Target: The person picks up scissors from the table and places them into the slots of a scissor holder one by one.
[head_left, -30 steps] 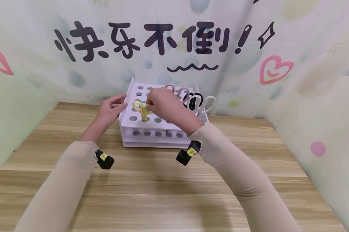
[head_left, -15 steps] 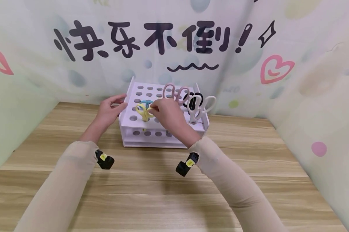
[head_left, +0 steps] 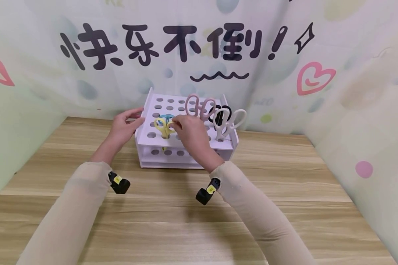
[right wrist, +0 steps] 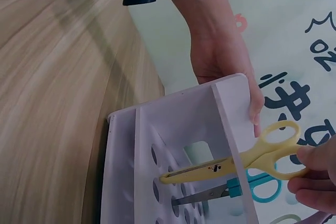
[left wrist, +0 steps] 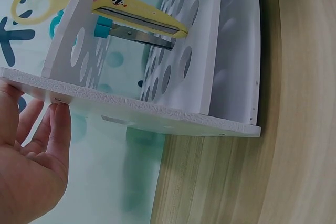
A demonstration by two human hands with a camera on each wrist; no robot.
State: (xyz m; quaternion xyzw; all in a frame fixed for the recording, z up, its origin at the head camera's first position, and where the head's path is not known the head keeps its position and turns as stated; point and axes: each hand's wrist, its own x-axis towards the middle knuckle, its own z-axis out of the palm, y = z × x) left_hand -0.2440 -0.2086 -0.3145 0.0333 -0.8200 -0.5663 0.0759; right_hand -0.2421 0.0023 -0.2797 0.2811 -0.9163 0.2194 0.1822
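Observation:
Yellow scissors [head_left: 164, 128] stand handles-up in a front-left hole of the white rack [head_left: 185, 163]. My right hand [head_left: 193, 132] pinches their right handle loop between thumb and fingers, plain in the right wrist view. The yellow blades [left wrist: 139, 13] pass through the top shelf, their tip at the lower perforated shelf. My left hand [head_left: 121, 127] touches the outer face of the rack's left side panel [left wrist: 131, 98] with its thumb and fingertips. Right behind the yellow pair sit teal scissors [right wrist: 233, 187], partly hidden in the head view.
Pink scissors [head_left: 200, 106], black scissors [head_left: 220, 115] and white scissors [head_left: 227, 123] stand in the rack's right half. The rack rests near the back of a wooden table [head_left: 166, 221], close to the printed wall cloth [head_left: 152, 79].
The right hand has drawn slightly down and right, the yellow scissors settling a little rightward in their hole. Teal and pink handles show more fully. The left hand stays put.

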